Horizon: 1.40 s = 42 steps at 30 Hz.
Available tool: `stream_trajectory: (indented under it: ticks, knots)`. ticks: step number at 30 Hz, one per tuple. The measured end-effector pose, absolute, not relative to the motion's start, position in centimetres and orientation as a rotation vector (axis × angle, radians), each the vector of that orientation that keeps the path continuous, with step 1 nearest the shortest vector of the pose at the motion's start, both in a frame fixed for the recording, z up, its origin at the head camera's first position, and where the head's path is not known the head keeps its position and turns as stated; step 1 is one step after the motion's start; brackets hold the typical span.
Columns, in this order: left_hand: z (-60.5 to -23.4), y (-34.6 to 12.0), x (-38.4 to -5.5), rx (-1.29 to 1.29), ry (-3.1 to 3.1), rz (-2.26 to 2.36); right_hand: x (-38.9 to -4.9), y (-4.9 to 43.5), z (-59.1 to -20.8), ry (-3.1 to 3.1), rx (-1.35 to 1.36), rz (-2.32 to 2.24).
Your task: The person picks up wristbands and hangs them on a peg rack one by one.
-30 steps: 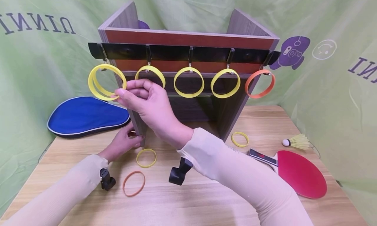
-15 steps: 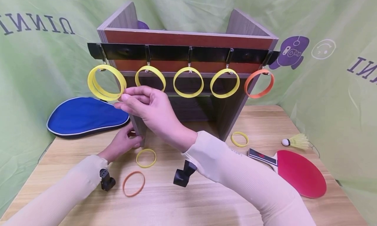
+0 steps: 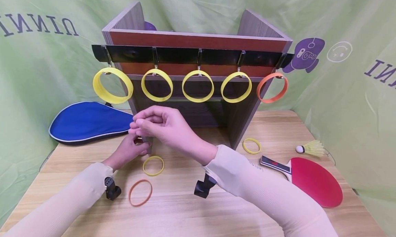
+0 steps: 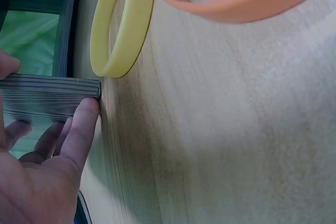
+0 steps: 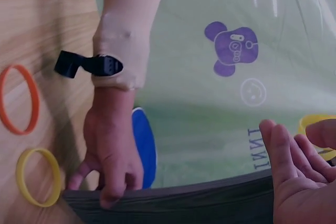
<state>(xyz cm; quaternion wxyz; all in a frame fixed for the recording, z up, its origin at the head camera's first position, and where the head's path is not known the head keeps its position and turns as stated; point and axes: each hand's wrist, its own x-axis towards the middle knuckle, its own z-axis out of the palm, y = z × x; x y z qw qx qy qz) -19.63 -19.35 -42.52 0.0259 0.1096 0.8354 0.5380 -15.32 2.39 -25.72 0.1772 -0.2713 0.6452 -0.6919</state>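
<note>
My left hand (image 3: pixel 128 151) grips the lower front edge of the wooden shelf's left side panel (image 4: pixel 50 90), thumb on one face and fingers on the other. Nothing is held in my right hand (image 3: pixel 167 127), its fingers loosely bent in front of the shelf, below the hooks. Above it a thick-looking yellow wristband (image 3: pixel 96 86) hangs from the leftmost hook. Further along the black hook strip (image 3: pixel 177 55) hang a second yellow wristband (image 3: pixel 157 100), two more yellow ones, and an orange wristband (image 3: pixel 272 100) at the right end.
On the table lie a yellow wristband (image 3: pixel 153 175) and an orange wristband (image 3: pixel 140 205) in front, and another yellow wristband (image 3: pixel 252 153) right of the shelf. A blue paddle case (image 3: pixel 89 122) sits at left; a red table tennis paddle (image 3: pixel 317 182) and a shuttlecock (image 3: pixel 312 148) at right.
My right hand has let go of the yellow wristband at the leftmost hook and moved down and right. The two yellow loops there now line up as one. My left hand stays put.
</note>
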Motion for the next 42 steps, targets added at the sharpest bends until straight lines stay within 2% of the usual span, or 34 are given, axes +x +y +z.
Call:
stream_trajectory:
  ticks: [11,19,25,42]
  knots:
    - [-42.6,-19.5,-19.8,0.361,2.626,1.619,-15.8,2.8,-32.3,2.026,-0.823,-1.550]
    - [-42.8,-19.3,-19.9,0.347,2.565,1.669,-14.5,2.4,-37.1,2.285,-0.880,-1.025]
    - [-42.8,-19.2,-19.9,0.346,2.583,1.656,-13.6,2.2,-38.4,2.477,-0.901,-0.669]
    - [-42.5,-19.3,-19.8,0.326,2.578,1.665,-12.7,0.6,-39.6,2.519,-0.983,-0.525]
